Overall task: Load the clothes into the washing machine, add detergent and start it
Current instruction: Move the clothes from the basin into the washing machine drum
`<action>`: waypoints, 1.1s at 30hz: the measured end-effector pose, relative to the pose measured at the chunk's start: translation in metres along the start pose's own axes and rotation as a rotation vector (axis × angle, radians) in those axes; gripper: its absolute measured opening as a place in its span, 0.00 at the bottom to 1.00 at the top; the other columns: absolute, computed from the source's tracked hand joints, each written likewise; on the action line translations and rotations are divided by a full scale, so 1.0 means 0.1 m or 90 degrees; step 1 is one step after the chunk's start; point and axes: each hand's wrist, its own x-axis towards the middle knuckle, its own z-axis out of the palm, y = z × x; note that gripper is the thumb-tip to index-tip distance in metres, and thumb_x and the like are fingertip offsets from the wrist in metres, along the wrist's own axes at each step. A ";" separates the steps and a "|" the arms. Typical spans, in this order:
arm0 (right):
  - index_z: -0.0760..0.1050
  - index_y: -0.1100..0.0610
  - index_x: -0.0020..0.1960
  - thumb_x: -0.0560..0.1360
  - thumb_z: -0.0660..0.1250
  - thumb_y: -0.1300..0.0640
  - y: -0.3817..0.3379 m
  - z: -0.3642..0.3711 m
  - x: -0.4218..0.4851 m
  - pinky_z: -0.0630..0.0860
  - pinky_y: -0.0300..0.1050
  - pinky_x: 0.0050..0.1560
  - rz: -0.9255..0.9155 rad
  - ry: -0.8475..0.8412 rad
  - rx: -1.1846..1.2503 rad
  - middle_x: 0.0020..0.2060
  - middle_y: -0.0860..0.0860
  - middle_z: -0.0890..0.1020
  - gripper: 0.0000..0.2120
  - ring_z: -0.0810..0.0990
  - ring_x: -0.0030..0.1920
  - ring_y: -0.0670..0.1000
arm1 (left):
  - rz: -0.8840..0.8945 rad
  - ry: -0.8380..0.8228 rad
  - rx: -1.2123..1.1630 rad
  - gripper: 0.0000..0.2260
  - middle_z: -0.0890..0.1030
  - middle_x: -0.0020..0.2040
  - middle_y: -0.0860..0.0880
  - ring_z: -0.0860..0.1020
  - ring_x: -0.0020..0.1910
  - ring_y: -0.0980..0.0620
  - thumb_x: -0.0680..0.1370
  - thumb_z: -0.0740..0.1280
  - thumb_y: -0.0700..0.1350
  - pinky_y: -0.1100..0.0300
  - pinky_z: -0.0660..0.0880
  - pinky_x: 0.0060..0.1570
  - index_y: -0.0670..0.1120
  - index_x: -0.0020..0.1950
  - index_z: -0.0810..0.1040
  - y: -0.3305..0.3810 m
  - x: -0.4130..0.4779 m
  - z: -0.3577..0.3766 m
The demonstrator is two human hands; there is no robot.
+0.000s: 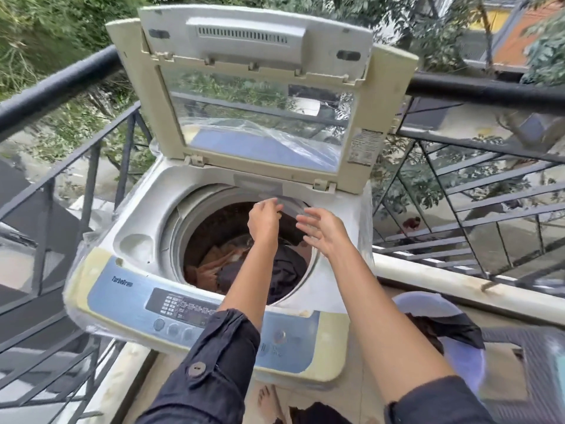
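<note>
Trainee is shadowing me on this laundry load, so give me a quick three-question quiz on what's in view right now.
1. True or false: the washing machine's lid is shut.
2. The right hand is: A) gripping the lid B) open, fingers spread, over the drum C) pressing a panel button.
3. Fill in: the purple basin holds a ____ garment.
Key: 1 false, it stands open; 2 B; 3 dark.
</note>
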 end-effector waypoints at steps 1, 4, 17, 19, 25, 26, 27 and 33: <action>0.74 0.53 0.44 0.79 0.56 0.56 -0.03 -0.09 -0.02 0.70 0.45 0.49 -0.008 0.002 0.010 0.39 0.49 0.80 0.09 0.80 0.44 0.50 | 0.009 0.000 -0.018 0.09 0.83 0.43 0.53 0.82 0.47 0.52 0.76 0.59 0.46 0.53 0.73 0.60 0.52 0.47 0.79 -0.01 -0.05 0.10; 0.73 0.52 0.43 0.79 0.56 0.55 -0.09 -0.40 -0.06 0.69 0.43 0.46 -0.032 0.013 0.034 0.39 0.49 0.80 0.10 0.79 0.40 0.47 | 0.039 -0.009 -0.053 0.11 0.83 0.46 0.47 0.82 0.46 0.50 0.77 0.58 0.41 0.55 0.74 0.54 0.48 0.46 0.80 -0.05 -0.24 0.44; 0.72 0.55 0.51 0.79 0.57 0.57 -0.21 -2.79 -0.28 0.68 0.42 0.43 -0.045 0.125 0.068 0.39 0.50 0.78 0.06 0.76 0.37 0.47 | 0.096 -0.106 -0.003 0.13 0.80 0.42 0.44 0.78 0.32 0.56 0.78 0.54 0.34 0.66 0.73 0.35 0.38 0.52 0.78 -0.89 -1.39 2.53; 0.73 0.55 0.52 0.79 0.57 0.57 -0.17 -3.20 -0.28 0.68 0.43 0.46 -0.036 0.156 0.070 0.43 0.52 0.79 0.06 0.77 0.39 0.48 | 0.078 -0.122 0.023 0.12 0.81 0.42 0.45 0.78 0.36 0.52 0.78 0.55 0.36 0.62 0.73 0.37 0.44 0.48 0.77 -1.15 -1.51 2.81; 0.73 0.62 0.63 0.78 0.59 0.57 0.20 -4.31 -0.10 0.68 0.41 0.41 0.000 0.266 0.101 0.49 0.57 0.82 0.16 0.81 0.51 0.56 | 0.012 -0.148 0.133 0.13 0.83 0.45 0.46 0.81 0.50 0.47 0.77 0.57 0.41 0.56 0.75 0.58 0.43 0.53 0.79 -1.89 -1.75 3.43; 0.73 0.63 0.63 0.78 0.59 0.58 0.27 -4.45 -0.05 0.71 0.43 0.47 0.008 0.280 0.105 0.47 0.57 0.82 0.16 0.81 0.53 0.58 | 0.002 -0.148 0.149 0.13 0.83 0.47 0.46 0.80 0.51 0.48 0.78 0.57 0.41 0.59 0.73 0.57 0.42 0.55 0.79 -1.99 -1.76 3.51; 0.73 0.64 0.63 0.78 0.58 0.58 0.35 -4.58 0.02 0.72 0.45 0.54 0.018 0.296 0.110 0.48 0.58 0.83 0.17 0.81 0.54 0.59 | -0.005 -0.149 0.174 0.12 0.83 0.49 0.47 0.80 0.51 0.49 0.79 0.57 0.41 0.60 0.71 0.55 0.42 0.57 0.78 -2.08 -1.77 3.61; 0.76 0.54 0.45 0.78 0.59 0.55 0.91 -5.28 0.54 0.67 0.40 0.38 0.063 0.359 0.100 0.54 0.60 0.81 0.08 0.80 0.49 0.56 | -0.017 -0.190 0.307 0.12 0.82 0.54 0.47 0.78 0.55 0.49 0.79 0.59 0.42 0.61 0.69 0.52 0.43 0.58 0.78 -2.77 -1.56 4.16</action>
